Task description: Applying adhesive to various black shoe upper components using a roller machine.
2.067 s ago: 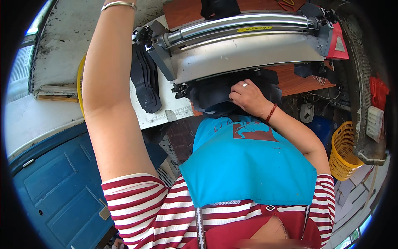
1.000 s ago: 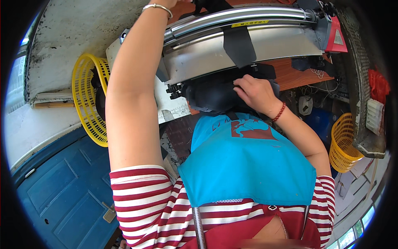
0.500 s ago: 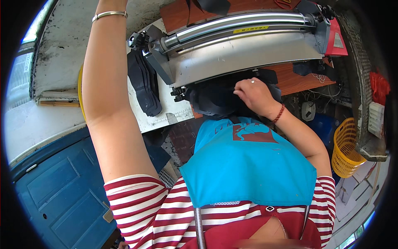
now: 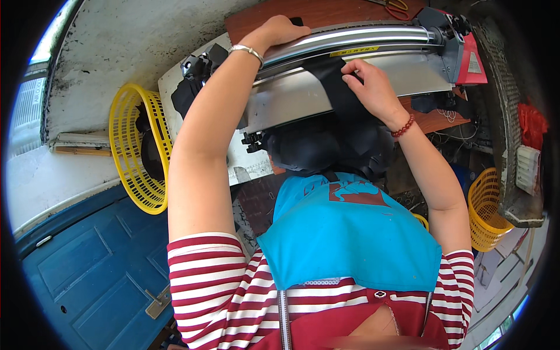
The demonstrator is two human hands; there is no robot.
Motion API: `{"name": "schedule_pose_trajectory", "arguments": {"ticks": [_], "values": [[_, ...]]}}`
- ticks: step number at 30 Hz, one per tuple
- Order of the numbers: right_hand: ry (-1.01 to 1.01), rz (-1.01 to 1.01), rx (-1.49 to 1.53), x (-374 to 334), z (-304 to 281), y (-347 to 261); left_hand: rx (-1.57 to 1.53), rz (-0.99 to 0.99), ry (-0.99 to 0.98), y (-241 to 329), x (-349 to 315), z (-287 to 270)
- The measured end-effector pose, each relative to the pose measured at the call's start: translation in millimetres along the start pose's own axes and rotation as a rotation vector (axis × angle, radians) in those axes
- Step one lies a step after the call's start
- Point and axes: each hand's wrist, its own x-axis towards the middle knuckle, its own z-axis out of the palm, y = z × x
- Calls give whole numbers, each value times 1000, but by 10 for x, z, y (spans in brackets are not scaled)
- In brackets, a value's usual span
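Observation:
My right hand (image 4: 373, 87) is over the sloping metal plate (image 4: 280, 99) of a roller machine, thumb and fingers pinched at the edge of a black sheet piece (image 4: 329, 84). That piece lies flat on the plate, its upper end reaching the slot under the shiny roller (image 4: 373, 38). Beyond the roller's left part, my left hand (image 4: 282, 31) is closed at a small dark piece (image 4: 296, 21), mostly hidden behind the fingers. A heap of black pieces (image 4: 315, 146) rests between the machine and my blue apron (image 4: 350, 233).
Left of my left arm stands a yellow basket (image 4: 131, 151) with dark pieces inside. Another yellow basket (image 4: 487, 216) is at the right. Scissors (image 4: 396, 9) lie on the brown tabletop (image 4: 251, 20) behind the machine. A blue door (image 4: 87, 274) is at lower left.
My left hand has come into view, moving right and nearer to the roller. My right hand has risen from the heap to the plate with a black piece. The left yellow basket now shows.

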Motion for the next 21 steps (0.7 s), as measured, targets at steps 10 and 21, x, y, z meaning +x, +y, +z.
{"name": "schedule_pose_trajectory", "arguments": {"ticks": [10,21], "values": [[32,-517,-278,-763,16,28,-694,-146,154,127,65,-597],[-313,-521,-593,-1015,626,392,-1022,133,313,177,-591,-1769]]}}
